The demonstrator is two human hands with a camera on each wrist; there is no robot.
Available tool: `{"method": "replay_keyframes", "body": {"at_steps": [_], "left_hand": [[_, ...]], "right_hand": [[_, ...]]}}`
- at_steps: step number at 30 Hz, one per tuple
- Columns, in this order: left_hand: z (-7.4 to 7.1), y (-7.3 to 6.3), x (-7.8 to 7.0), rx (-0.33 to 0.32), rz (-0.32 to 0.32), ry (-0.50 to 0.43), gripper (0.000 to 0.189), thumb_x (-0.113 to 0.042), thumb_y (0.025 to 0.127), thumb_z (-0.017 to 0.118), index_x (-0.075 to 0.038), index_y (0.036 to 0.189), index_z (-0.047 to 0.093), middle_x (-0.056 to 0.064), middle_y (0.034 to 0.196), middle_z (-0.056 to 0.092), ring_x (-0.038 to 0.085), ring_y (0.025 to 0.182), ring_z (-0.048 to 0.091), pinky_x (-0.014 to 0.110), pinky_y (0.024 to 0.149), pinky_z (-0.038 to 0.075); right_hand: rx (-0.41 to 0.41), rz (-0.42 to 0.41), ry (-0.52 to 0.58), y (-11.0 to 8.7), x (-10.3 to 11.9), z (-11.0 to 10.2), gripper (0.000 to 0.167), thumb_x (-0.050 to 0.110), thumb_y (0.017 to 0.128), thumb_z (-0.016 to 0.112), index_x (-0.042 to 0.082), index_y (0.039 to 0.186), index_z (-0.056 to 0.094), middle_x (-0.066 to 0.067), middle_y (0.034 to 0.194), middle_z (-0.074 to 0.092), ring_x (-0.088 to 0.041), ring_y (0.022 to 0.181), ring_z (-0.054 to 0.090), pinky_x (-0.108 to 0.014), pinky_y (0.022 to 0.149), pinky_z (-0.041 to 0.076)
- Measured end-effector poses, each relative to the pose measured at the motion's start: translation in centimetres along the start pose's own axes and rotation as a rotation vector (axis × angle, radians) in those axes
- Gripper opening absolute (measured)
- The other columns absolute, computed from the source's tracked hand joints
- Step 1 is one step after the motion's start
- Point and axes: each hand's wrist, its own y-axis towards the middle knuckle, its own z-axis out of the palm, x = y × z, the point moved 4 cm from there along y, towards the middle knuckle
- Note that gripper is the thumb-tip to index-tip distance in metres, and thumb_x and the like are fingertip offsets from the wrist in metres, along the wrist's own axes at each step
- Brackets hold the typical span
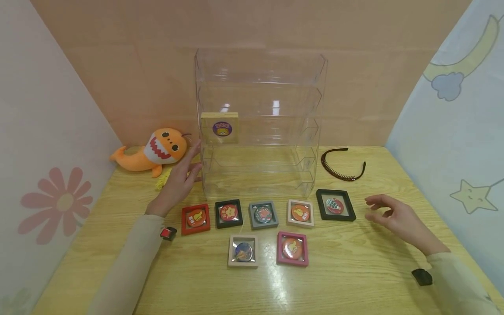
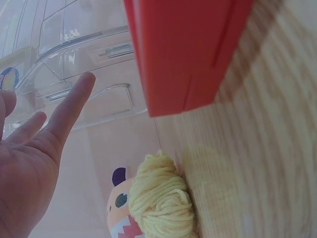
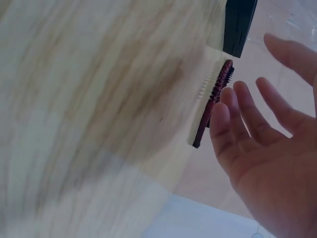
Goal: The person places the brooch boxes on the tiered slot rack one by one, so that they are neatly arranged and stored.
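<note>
My left hand [image 1: 180, 183] is at the left side of a clear acrylic tiered rack [image 1: 260, 168], its fingers extended along the side wall. In the left wrist view the fingers [image 2: 74, 106] are spread and hold nothing. A cream square frame with a purple bear badge [image 1: 222, 129] stands at the left end of a middle tier. My right hand [image 1: 395, 218] hovers over the table, fingers loosely bent and holding nothing. Nearest to it lies a larger black frame with a round badge [image 1: 334, 205]. In the right wrist view a dark toothed headband [image 3: 213, 106] appears beyond the fingers.
Before the rack lie a red frame [image 1: 195, 219], a black one [image 1: 229, 213], a grey one [image 1: 264, 215] and a pale pink one [image 1: 301, 213]. Nearer are a beige frame [image 1: 243, 251] and a magenta frame [image 1: 292, 249]. An orange shark plush [image 1: 157, 151] and yellow yarn [image 2: 161, 198] sit left.
</note>
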Motion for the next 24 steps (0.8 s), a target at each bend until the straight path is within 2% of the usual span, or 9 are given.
{"method": "replay_keyframes", "body": {"at_steps": [3, 6, 10, 13, 20, 24], "left_hand": [[0.0, 0.0, 0.1, -0.003, 0.002, -0.002, 0.063, -0.019, 0.11, 0.043, -0.042, 0.162, 0.016, 0.014, 0.162, 0.029, 0.042, 0.127, 0.055, 0.04, 0.078, 0.062], [0.0, 0.0, 0.0, -0.006, 0.006, 0.003, 0.063, -0.019, 0.11, 0.044, -0.042, 0.162, 0.016, 0.015, 0.161, 0.03, 0.041, 0.126, 0.056, 0.039, 0.077, 0.063], [-0.1, 0.0, -0.1, -0.007, 0.015, 0.018, 0.063, -0.02, 0.11, 0.044, -0.04, 0.162, 0.016, 0.016, 0.161, 0.031, 0.042, 0.125, 0.056, 0.04, 0.077, 0.063], [-0.1, 0.0, -0.2, -0.006, 0.018, 0.025, 0.063, -0.02, 0.11, 0.044, -0.039, 0.163, 0.015, 0.017, 0.161, 0.031, 0.042, 0.125, 0.056, 0.04, 0.077, 0.063], [-0.1, 0.0, -0.2, 0.003, 0.008, 0.004, 0.064, -0.019, 0.11, 0.044, -0.041, 0.163, 0.015, 0.015, 0.161, 0.03, 0.041, 0.125, 0.057, 0.038, 0.079, 0.062], [-0.1, 0.0, -0.2, 0.008, -0.016, -0.024, 0.064, -0.019, 0.11, 0.044, -0.042, 0.162, 0.015, 0.012, 0.162, 0.029, 0.04, 0.126, 0.056, 0.039, 0.08, 0.062]], "right_hand": [[0.057, -0.024, 0.02, 0.4, -0.5, 0.3, 0.053, 0.017, 0.09, 0.08, 0.002, 0.136, 0.057, -0.017, 0.127, 0.061, -0.002, 0.102, 0.052, -0.017, 0.071, 0.047], [0.121, -0.039, 0.021, 0.8, -0.8, 0.8, 0.067, 0.017, 0.087, 0.083, -0.003, 0.142, 0.05, -0.022, 0.132, 0.057, -0.014, 0.108, 0.049, -0.026, 0.073, 0.049], [0.187, -0.046, -0.005, 1.3, -1.0, 1.3, 0.08, 0.022, 0.084, 0.085, -0.007, 0.146, 0.043, -0.03, 0.134, 0.048, -0.039, 0.113, 0.047, -0.052, 0.086, 0.048], [0.196, -0.076, -0.023, 1.9, -1.0, 1.7, 0.086, 0.024, 0.082, 0.087, -0.008, 0.147, 0.041, -0.035, 0.132, 0.041, -0.049, 0.113, 0.045, -0.069, 0.085, 0.043], [0.149, -0.2, -0.061, 3.1, -0.9, 2.5, 0.093, 0.022, 0.07, 0.092, -0.008, 0.143, 0.044, -0.036, 0.134, 0.037, -0.053, 0.114, 0.037, -0.066, 0.082, 0.035], [0.154, -0.22, -0.08, 3.5, -0.6, 2.6, 0.095, 0.024, 0.068, 0.093, -0.006, 0.144, 0.043, -0.036, 0.137, 0.035, -0.056, 0.117, 0.034, -0.068, 0.08, 0.034]]}}
